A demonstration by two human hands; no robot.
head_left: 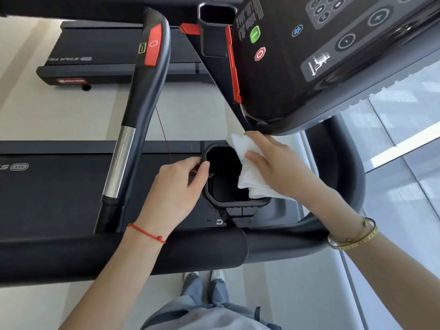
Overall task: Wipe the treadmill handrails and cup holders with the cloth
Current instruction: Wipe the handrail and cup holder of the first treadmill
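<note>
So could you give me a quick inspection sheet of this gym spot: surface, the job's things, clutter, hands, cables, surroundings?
Surface: black console with buttons, tilted above the work.
Job's things: white cloth draped over the right rim of the near cup holder; second cup holder farther off; handrail with a silver section.
Clutter: nothing seen.
Hands: left hand grips the near cup holder's left rim; right hand holds the cloth against it.
Cables: thin red cord hanging beside the handrail.
Surroundings: another treadmill behind, pale floor.
</note>
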